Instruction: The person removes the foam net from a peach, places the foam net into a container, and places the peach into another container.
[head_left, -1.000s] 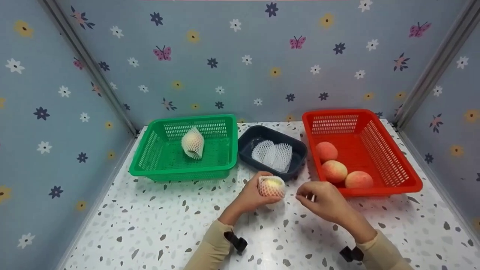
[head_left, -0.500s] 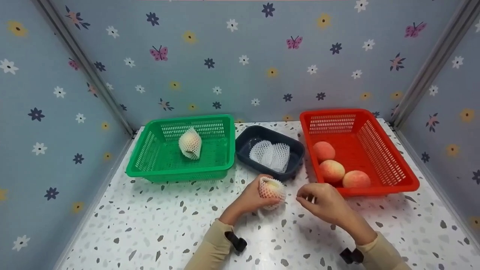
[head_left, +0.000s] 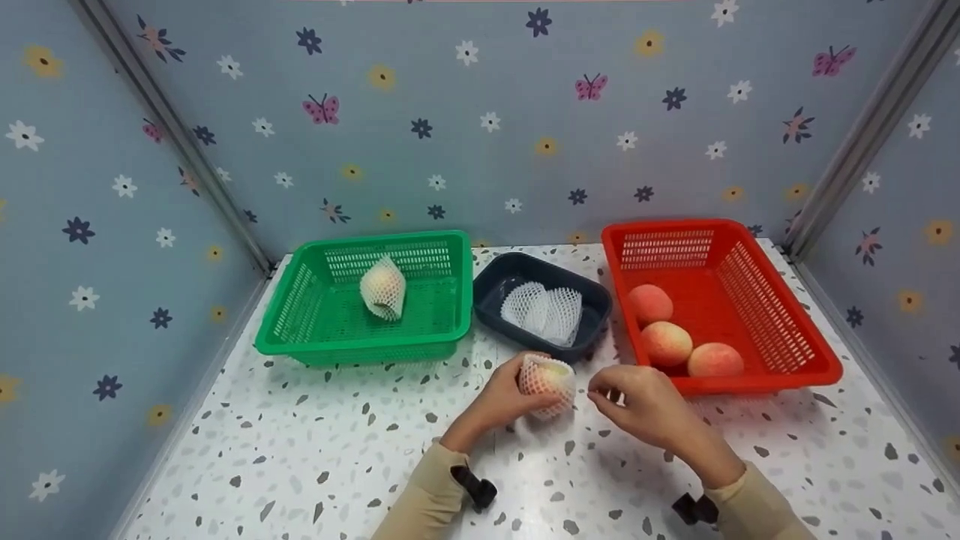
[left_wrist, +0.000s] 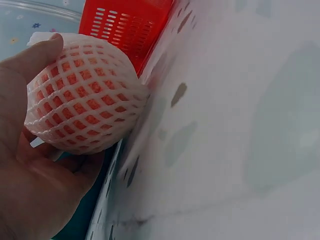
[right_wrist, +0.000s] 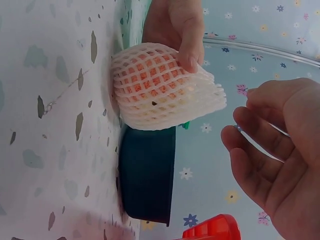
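Observation:
A peach in a white foam net sleeve (head_left: 549,384) is in my left hand (head_left: 501,391), whose thumb and fingers grip it from the left, low over the table. The left wrist view shows the netted peach (left_wrist: 85,97) close up, red skin through the mesh. In the right wrist view the sleeve (right_wrist: 155,87) has its loose end standing up past the fruit. My right hand (head_left: 637,401) hovers just right of the peach, fingers loosely bent and holding nothing; the right wrist view shows a gap between these fingers (right_wrist: 250,160) and the sleeve.
Behind the hands, a dark blue basin (head_left: 499,274) contains white foam nets (head_left: 544,311). To the left, a green basket (head_left: 300,349) has one netted peach (head_left: 384,289) inside. Several bare peaches (head_left: 666,343) lie along the near-left side of the red basket (head_left: 757,384).
The left hand has tipped the netted peach, so more of its mesh side shows and the sleeve's opening faces differently. My right hand stays almost in place, bent fingers beside it.

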